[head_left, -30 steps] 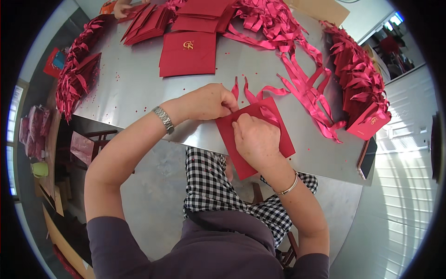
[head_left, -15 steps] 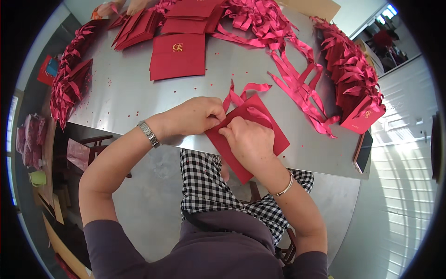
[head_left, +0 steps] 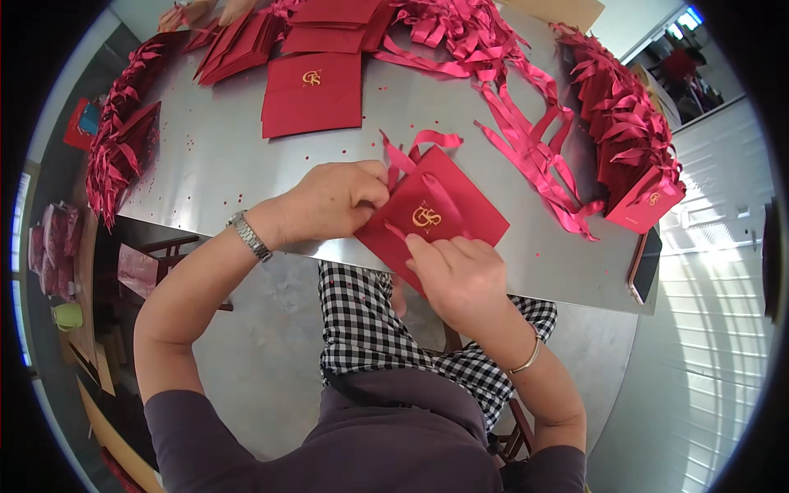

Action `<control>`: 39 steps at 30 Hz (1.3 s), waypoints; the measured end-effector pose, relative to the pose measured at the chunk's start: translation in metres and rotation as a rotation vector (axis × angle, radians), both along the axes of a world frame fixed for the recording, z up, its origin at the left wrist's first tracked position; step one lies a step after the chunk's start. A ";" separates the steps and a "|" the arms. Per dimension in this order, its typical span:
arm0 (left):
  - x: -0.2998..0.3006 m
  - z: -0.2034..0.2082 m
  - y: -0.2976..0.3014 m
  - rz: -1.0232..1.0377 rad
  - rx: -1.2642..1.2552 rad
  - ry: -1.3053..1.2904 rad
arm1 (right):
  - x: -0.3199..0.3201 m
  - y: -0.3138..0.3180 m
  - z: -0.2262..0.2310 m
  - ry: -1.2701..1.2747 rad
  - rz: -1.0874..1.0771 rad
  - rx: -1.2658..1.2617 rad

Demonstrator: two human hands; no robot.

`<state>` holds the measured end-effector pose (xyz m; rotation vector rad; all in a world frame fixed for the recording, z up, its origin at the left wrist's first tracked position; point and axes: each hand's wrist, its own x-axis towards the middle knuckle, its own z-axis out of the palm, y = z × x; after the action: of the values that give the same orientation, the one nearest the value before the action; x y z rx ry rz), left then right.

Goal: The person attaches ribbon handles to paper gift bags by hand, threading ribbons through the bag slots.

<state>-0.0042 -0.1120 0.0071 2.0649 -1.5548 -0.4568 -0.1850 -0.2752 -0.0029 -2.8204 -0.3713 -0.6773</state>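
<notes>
A small red paper gift bag [head_left: 475,191] with a gold emblem lies tilted at the table's near edge. My left hand [head_left: 333,199] closes on its upper left edge, fingertips pressed together. A pink ribbon [head_left: 442,197] runs across the bag's front, and its lower end is pinched between the thumb and fingers of my right hand [head_left: 462,278]. More ribbon loops out beyond the bag's far edge. My right hand covers the bag's near corner.
Flat red bags [head_left: 312,107] lie stacked ahead, beside a heap of loose pink ribbons [head_left: 460,41]. Rows of ribboned bags stand left [head_left: 123,152] and right [head_left: 629,135]. A phone [head_left: 645,264] rests at the right edge. Another person's hand [head_left: 185,15] shows at far left.
My right hand has moved right and slightly nearer with the ribbon end, uncovering the gold emblem. The ribbon now lies across the bag's front. My left hand has shifted slightly left.
</notes>
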 end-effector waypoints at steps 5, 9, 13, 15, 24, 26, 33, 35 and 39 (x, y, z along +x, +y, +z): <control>-0.006 0.003 0.000 -0.002 0.026 -0.123 | -0.018 -0.010 0.004 0.004 -0.160 0.166; -0.005 -0.001 0.002 0.042 -0.013 -0.092 | -0.020 -0.026 -0.021 0.266 -0.284 0.328; 0.013 -0.011 0.018 0.271 -0.185 -0.153 | -0.021 -0.028 -0.021 0.319 -0.298 0.240; 0.028 -0.006 0.031 0.330 -0.211 -0.128 | -0.020 -0.027 -0.023 0.326 -0.291 0.219; 0.046 -0.005 0.036 0.771 -0.099 -0.378 | -0.021 -0.028 -0.020 0.326 -0.295 0.190; 0.040 -0.011 0.027 0.553 -0.276 -0.337 | -0.020 -0.027 -0.021 0.328 -0.294 0.181; 0.010 -0.015 -0.029 0.282 -0.104 -0.358 | -0.020 -0.028 -0.020 0.335 -0.293 0.179; 0.012 -0.022 -0.026 0.282 -0.105 -0.379 | -0.020 -0.027 -0.020 0.333 -0.301 0.185; 0.023 -0.038 -0.017 0.404 -0.163 -0.482 | -0.020 -0.027 -0.022 0.322 -0.303 0.190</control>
<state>0.0186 -0.1288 -0.0304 2.3860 -1.3020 0.3272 -0.2051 -0.3017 -0.0252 -2.7580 0.1693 -0.2796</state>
